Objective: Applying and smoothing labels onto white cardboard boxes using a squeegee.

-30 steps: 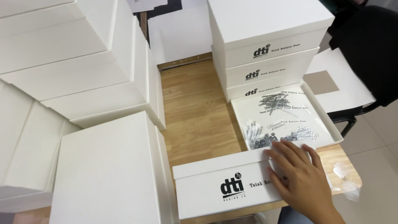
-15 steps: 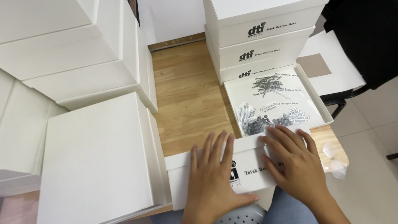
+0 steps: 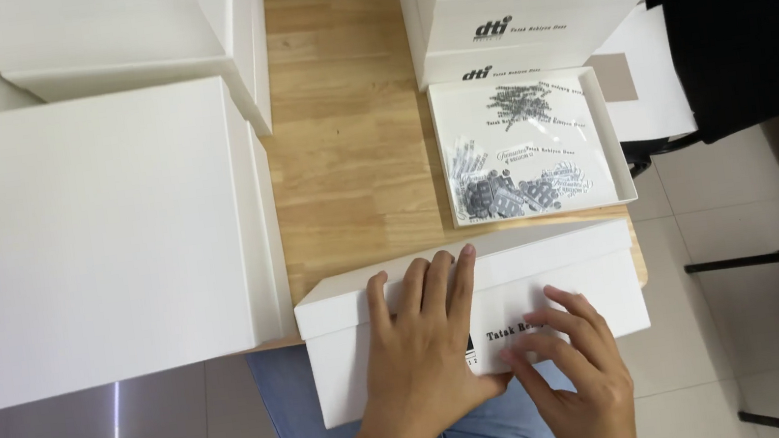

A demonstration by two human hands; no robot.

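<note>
Both hands lie flat on a white box (image 3: 555, 273) that overhangs the table's (image 3: 352, 154) near edge. The left hand (image 3: 421, 354) has its fingers together over the box's top edge; the right hand (image 3: 566, 366) has its fingers spread on the printed front. Neither grips. Bare wood lies open beyond the fingertips. An open tray (image 3: 612, 137) of packets sits past the box. The palms hide part of the print. White box stacks (image 3: 104, 234) crowd the left, and a black chair (image 3: 746, 17) stands at the right.
</note>
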